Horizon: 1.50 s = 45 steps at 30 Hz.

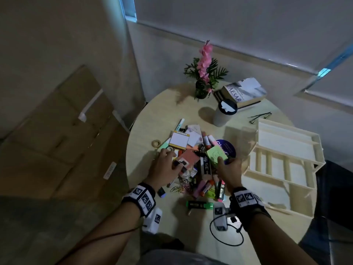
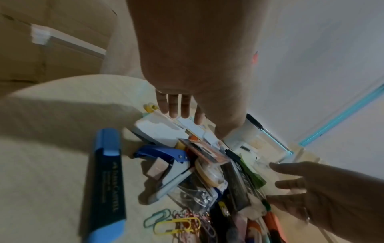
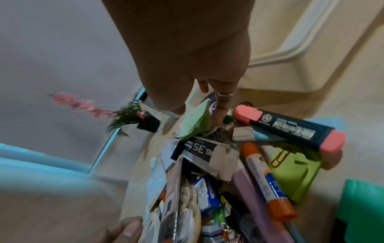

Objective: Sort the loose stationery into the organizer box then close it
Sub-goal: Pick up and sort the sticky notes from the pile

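A heap of loose stationery (image 1: 198, 169) lies mid-table: highlighters, markers, note pads, paper clips (image 2: 176, 223). My right hand (image 1: 223, 161) pinches a light green sticky-note pad (image 1: 216, 153) between thumb and fingers, tilted just above the heap; the right wrist view shows the same green pad (image 3: 195, 123) in my right hand (image 3: 199, 102). My left hand (image 1: 168, 159) is spread over the heap's left side, its fingers (image 2: 174, 106) straight over a white pad (image 2: 158, 131), holding nothing. The cream organizer box (image 1: 286, 154) lies open to the right, its compartments bare.
A white lidded cup (image 1: 223, 113), a stack of books (image 1: 242, 92), a potted pink flower (image 1: 205, 73) and glasses (image 1: 259, 116) stand at the table's far side. A blue highlighter (image 2: 106, 185) and green highlighter (image 1: 199, 205) lie near me. Cardboard boxes (image 1: 57, 131) sit on the floor at left.
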Tool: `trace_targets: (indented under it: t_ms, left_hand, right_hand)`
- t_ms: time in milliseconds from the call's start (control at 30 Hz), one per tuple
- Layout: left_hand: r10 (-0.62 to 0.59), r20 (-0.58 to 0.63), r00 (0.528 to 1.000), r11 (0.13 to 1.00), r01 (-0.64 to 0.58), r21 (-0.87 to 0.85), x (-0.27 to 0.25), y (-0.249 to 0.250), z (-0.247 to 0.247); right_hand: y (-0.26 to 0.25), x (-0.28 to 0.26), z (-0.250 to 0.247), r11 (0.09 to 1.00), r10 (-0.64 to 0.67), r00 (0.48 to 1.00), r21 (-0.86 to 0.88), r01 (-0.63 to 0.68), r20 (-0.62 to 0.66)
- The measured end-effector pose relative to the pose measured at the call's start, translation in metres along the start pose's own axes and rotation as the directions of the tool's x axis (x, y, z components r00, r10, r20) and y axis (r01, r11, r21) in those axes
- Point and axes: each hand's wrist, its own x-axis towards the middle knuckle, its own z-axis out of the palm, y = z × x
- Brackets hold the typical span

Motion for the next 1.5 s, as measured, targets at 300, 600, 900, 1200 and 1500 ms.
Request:
trace_targets:
  t_ms: [300,600,900,1200,1500]
  left_hand:
    - [-0.071,0.064,0.995,0.988,0.061,0.145,0.02,0.022,0.026]
    - [-0.163,0.101,0.981,0.987,0.162,0.023,0.029,0.029,0.023]
    - [-0.098,0.125,0.987,0.9,0.142,-0.413,0.009,0.039,0.0]
    - [0.137,0.377,0.916,0.749,0.153,-0.644,-0.028,0.134,0.021]
    - [0.172,0.472,0.865,0.862,0.1,-0.497,-0.04,0.19,0.074]
  right_hand:
    - [0.051,0.047,0.019,0.97,0.223,0.973,0.082,-0.227,0.054]
    - [0.006,0.02,0.008,0.959,0.222,0.975,0.187,-0.215,-0.015]
    - [-0.014,-0.041,-0.054,0.81,0.083,0.927,0.518,-0.277,0.365]
    - [0.017,-0.076,-0.113,0.816,0.035,0.927,0.525,-0.243,0.374]
    - [0.059,-0.072,-0.17,0.806,0.111,0.919,0.506,-0.306,0.379]
